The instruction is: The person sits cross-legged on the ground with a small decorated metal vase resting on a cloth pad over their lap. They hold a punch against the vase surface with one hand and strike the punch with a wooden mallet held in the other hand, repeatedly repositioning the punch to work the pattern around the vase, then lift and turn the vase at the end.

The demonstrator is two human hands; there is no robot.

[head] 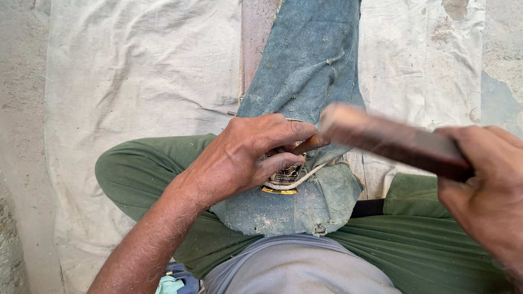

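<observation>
Left hand (239, 158): fingers (283, 130) curled tight, pinching a slim chisel-like tool (308, 144) against a small carved piece (284, 175).
Right hand (487, 190): fingers wrapped fully round a dark wooden mallet (392, 139), raised and blurred just beside the tool's top.
Carved piece: patterned, pale, with a yellow edge, bound by a cord (297, 182); it rests on a dusty blue denim cloth (305, 71) over the lap.
Legs: green trousers (141, 163), crossed.
Floor: a white sheet (136, 71) spread underneath.
</observation>
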